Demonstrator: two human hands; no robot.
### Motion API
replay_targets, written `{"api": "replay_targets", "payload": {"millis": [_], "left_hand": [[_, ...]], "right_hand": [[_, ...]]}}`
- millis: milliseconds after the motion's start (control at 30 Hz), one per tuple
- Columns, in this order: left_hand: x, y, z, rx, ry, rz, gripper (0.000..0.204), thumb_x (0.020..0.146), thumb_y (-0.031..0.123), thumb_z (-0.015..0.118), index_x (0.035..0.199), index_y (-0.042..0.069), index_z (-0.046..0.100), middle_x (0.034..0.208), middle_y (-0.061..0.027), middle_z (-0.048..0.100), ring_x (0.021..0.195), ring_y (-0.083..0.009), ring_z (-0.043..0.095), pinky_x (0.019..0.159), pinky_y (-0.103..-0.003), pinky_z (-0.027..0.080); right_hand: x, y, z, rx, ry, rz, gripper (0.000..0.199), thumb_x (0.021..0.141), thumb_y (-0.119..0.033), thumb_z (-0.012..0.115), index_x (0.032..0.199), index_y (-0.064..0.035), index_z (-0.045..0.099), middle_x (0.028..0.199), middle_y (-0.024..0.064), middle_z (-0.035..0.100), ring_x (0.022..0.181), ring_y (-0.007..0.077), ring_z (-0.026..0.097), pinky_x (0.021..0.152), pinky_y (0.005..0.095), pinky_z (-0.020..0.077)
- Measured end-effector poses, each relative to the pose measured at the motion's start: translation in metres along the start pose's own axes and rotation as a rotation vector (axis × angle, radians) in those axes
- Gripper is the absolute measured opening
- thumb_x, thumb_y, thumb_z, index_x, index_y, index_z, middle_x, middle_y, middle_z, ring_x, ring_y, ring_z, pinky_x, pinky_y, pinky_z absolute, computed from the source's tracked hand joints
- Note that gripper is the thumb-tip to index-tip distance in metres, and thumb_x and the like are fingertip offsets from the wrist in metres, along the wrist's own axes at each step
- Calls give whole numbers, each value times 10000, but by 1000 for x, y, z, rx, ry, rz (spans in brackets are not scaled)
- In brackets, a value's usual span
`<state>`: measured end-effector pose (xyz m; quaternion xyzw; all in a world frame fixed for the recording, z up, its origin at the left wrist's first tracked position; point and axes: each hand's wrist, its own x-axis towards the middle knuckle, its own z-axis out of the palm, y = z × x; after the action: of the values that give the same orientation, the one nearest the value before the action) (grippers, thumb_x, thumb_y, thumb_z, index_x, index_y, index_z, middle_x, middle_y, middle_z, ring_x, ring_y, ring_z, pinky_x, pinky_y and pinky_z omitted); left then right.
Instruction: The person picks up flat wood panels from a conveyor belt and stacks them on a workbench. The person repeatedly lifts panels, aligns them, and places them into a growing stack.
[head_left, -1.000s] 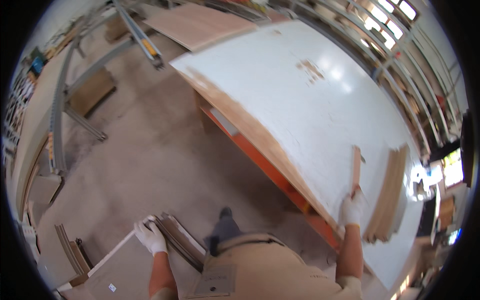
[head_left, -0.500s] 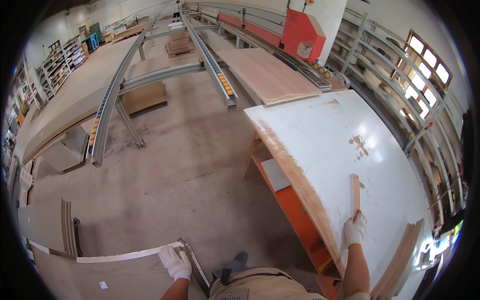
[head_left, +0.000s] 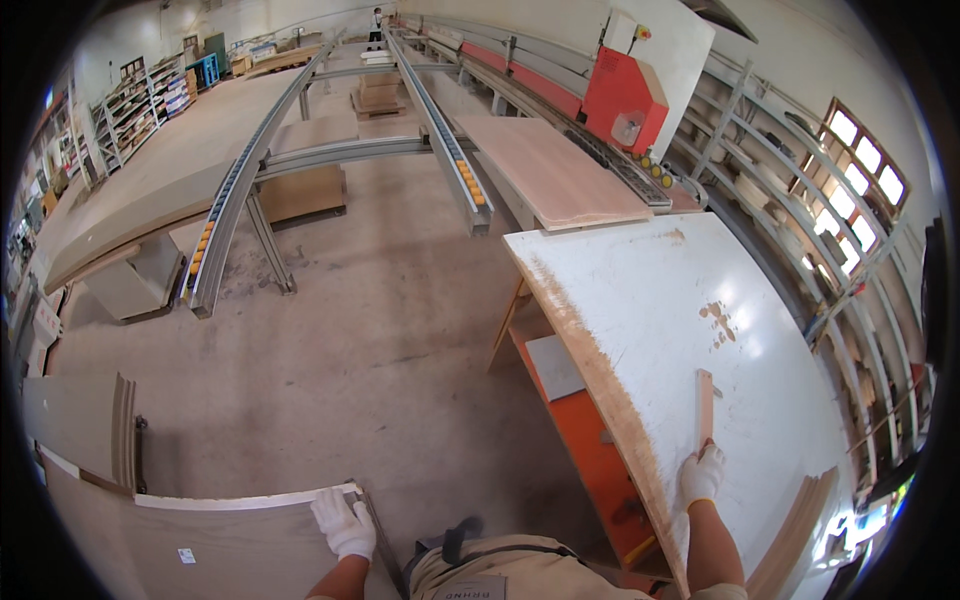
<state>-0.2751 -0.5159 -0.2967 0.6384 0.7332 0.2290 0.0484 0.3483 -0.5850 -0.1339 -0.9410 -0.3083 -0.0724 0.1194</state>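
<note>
My left hand [head_left: 344, 524], in a white glove, lies with its fingers stretched out on the corner of a brown wood-grain panel [head_left: 240, 545]. A pale strip [head_left: 240, 501] runs along that panel's far edge. On the right, my gloved right hand [head_left: 702, 474] is closed around the near end of a narrow flat wooden piece [head_left: 706, 405]. A small part sticks out sideways near its far end. Both hand and wooden piece are over a white-topped table [head_left: 610, 280] with a worn brown left edge.
Long wooden strips [head_left: 795, 540] lie along the table's right side. Beyond the table are a pinkish board [head_left: 550, 175] and a red machine housing [head_left: 625, 100]. Roller rails [head_left: 440, 140] run into the distance. Metal racks [head_left: 740, 130] line the right wall; stacked panels [head_left: 80, 425] stand at left.
The view has tilted up a little, so the table and rails sit lower in the picture. Both hands keep about the same places, the right one still holding the wooden piece.
</note>
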Motion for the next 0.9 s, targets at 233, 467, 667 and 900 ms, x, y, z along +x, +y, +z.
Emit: {"api": "replay_targets", "payload": {"millis": [233, 467, 667, 900], "left_hand": [[1, -2, 0, -35, -16, -17, 536, 896, 209, 697, 1334, -73, 572, 1427, -287, 553, 1413, -519, 454, 1252, -656, 294], [0, -5, 5, -1, 50, 26, 532, 891, 207, 693, 1328, -71, 571, 1406, -286, 561, 1400, -523, 455, 1234, -644, 314], [0, -5, 4, -28, 71, 28, 507, 875, 197, 697, 1289, -70, 576, 1376, -291, 564, 1368, -524, 472, 1220, -638, 328], [1, -4, 5, -23, 101, 44, 497, 863, 196, 702, 1267, -66, 582, 1348, -283, 570, 1356, -510, 479, 1207, -633, 338]], "right_hand": [[-4, -7, -7, 27, -38, 6, 439, 993, -129, 616, 1397, 42, 599, 1427, 233, 613, 1345, 414, 556, 1147, 456, 471], [-3, -1, -2, 45, -26, 10, 433, 991, -110, 622, 1395, 43, 601, 1417, 233, 619, 1342, 417, 556, 1140, 457, 476], [-3, 1, 1, 63, -7, -8, 457, 981, -103, 632, 1411, 47, 593, 1408, 239, 624, 1338, 418, 558, 1136, 458, 475], [-2, 4, 3, 59, -20, -1, 478, 977, -104, 636, 1431, 42, 595, 1403, 220, 633, 1340, 407, 559, 1139, 454, 473]]}}
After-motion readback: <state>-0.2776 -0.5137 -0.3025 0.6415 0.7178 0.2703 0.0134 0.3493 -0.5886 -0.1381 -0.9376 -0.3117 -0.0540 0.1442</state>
